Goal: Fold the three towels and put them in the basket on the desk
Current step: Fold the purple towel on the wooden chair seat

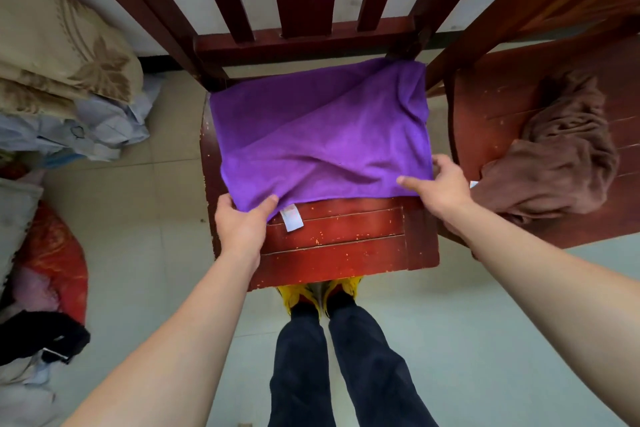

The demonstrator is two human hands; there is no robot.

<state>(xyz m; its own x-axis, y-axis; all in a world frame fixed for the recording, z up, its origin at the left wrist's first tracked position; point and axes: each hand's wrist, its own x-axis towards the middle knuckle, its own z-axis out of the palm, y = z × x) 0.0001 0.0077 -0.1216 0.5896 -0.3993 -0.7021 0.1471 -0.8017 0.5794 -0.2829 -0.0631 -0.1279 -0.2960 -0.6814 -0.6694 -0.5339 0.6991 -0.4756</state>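
Left hand (242, 222) and right hand (441, 184) each pinch a near corner of the purple towel (322, 135) on the chair (346, 246); fold it away evenly, matching the edges.

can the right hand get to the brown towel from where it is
Probably yes: the right hand grips the purple towel by a corner, so it must let go first, but the brown towel lies uncovered on the next chair beside it, nothing between.
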